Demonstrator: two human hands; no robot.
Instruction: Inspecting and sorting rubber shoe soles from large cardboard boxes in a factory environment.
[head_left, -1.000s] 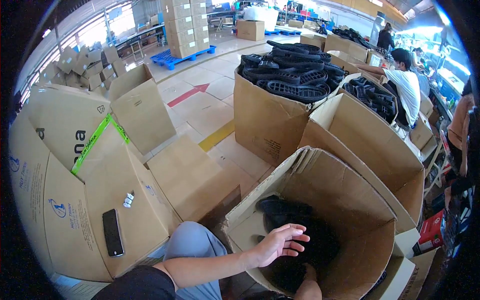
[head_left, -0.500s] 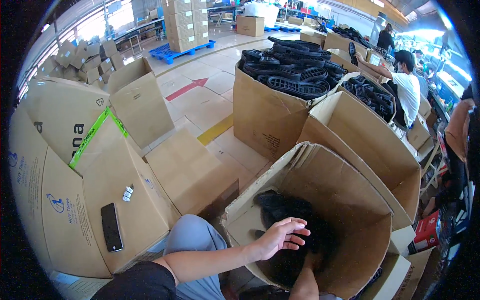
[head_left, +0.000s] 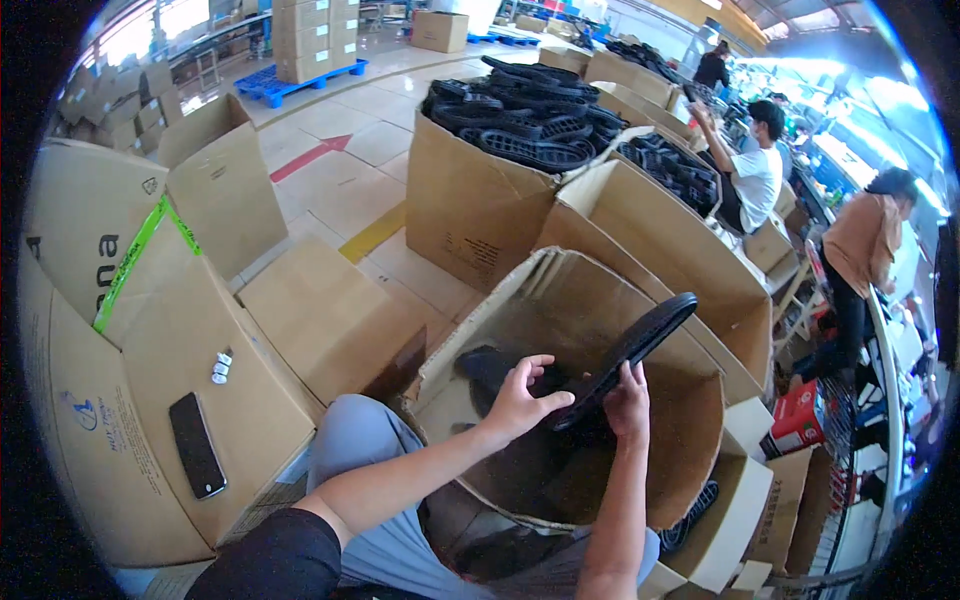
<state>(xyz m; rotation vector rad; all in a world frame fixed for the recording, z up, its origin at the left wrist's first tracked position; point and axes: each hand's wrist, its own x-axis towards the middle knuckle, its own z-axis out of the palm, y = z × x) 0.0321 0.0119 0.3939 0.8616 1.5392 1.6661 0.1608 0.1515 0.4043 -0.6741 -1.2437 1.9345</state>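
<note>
Up comes the R hand [head_left: 627, 400] w/ a black sole [head_left: 640, 350]; half a sec ago that hand was down deep in the open box [head_left: 690, 430]. Now the sole is over the box, tilted, w/ its top end up to the R and its low end down to the L, nr the L hand [head_left: 525, 398].

R thumb and fingers pinch the sole by its edge, abt halfway along; the thumb shows in front, and some of the fingers are hidden. L hand is open, w/ thumb and fingers spread and bent a bit. Its thumb is right by the sole's low end; can't tell if they touch. Down in the box, on the L, is a dark lump [head_left: 480, 370], too dim to make out.

Off to the L, a phone [head_left: 198, 445] and some small white bits [head_left: 221, 367] lie on a shut box [head_left: 150, 370] w/ green tape [head_left: 130, 268] nr its back edge. Just past the open box is one more big box [head_left: 690, 270], & next to that a box [head_left: 490, 215] w/ a high pile of black soles [head_left: 530, 130]. Back R, a person in a white top [head_left: 757, 180] sits w/ hands up; before, one arm reached out w/ a sole. Nearer, on the R, a person in a brown top [head_left: 860, 240] bends fwd.
</note>
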